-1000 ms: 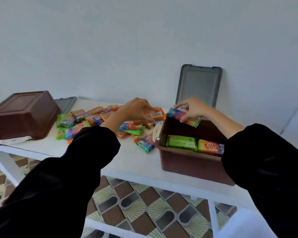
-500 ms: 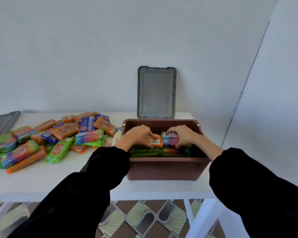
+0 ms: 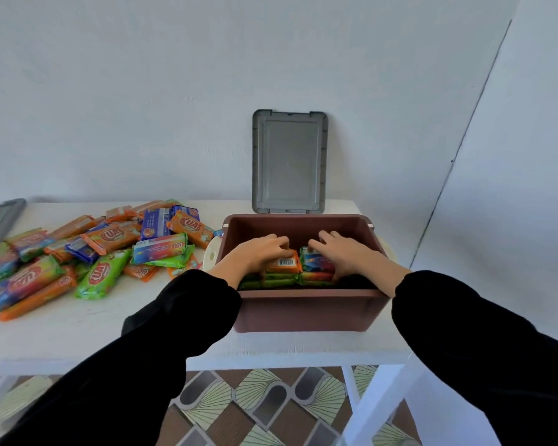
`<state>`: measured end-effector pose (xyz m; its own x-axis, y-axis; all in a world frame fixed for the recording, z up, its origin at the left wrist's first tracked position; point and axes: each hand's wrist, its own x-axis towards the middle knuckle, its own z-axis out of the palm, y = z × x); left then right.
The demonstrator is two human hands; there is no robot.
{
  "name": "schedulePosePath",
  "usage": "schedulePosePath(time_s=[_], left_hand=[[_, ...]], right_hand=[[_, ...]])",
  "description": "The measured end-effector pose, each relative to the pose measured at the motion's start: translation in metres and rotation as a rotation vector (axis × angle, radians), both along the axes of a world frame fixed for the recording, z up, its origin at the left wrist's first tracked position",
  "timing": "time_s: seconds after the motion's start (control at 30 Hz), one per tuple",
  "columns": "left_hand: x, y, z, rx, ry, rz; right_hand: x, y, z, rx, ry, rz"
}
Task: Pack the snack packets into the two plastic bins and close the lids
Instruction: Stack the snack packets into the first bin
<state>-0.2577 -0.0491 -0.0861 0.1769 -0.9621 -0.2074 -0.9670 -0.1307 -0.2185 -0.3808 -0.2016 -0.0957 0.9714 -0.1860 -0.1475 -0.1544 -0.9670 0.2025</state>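
Observation:
A brown plastic bin [image 3: 303, 312] stands open on the white table, its grey lid [image 3: 289, 162] leaning upright against the wall behind it. Both my hands are inside the bin. My left hand [image 3: 258, 252] holds an orange packet [image 3: 284, 264] with a barcode on top of stacked green packets. My right hand [image 3: 342, 251] holds a blue and red packet [image 3: 316, 263] beside it. A heap of loose snack packets [image 3: 103, 252], orange, green and blue, lies on the table to the left of the bin.
The white table [image 3: 78, 333] ends just right of the bin, near a wall corner. A second grey lid [image 3: 0, 217] shows at the far left edge. A patterned tiled floor [image 3: 264, 403] lies below.
Both hands carried their packets from above the bin's rim down into the bin. The view swung right, so the upturned second bin on the left left the frame.

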Motion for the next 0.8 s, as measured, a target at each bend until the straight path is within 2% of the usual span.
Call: schedulePosePath(time_s=[0.27,0.57,0.8], left_hand=[[-0.001,0.002,-0.004,-0.029,-0.04,0.013],[0.004,0.0,-0.014,-0.001,-0.217,0.018],[0.005,-0.002,-0.014,0.017,-0.229,0.032]], right_hand=[[-0.003,-0.003,-0.003,0.027,-0.099,-0.014],[-0.001,0.001,-0.004,-0.086,-0.044,0.043],[0.0,-0.001,-0.006,-0.045,-0.048,0.022]])
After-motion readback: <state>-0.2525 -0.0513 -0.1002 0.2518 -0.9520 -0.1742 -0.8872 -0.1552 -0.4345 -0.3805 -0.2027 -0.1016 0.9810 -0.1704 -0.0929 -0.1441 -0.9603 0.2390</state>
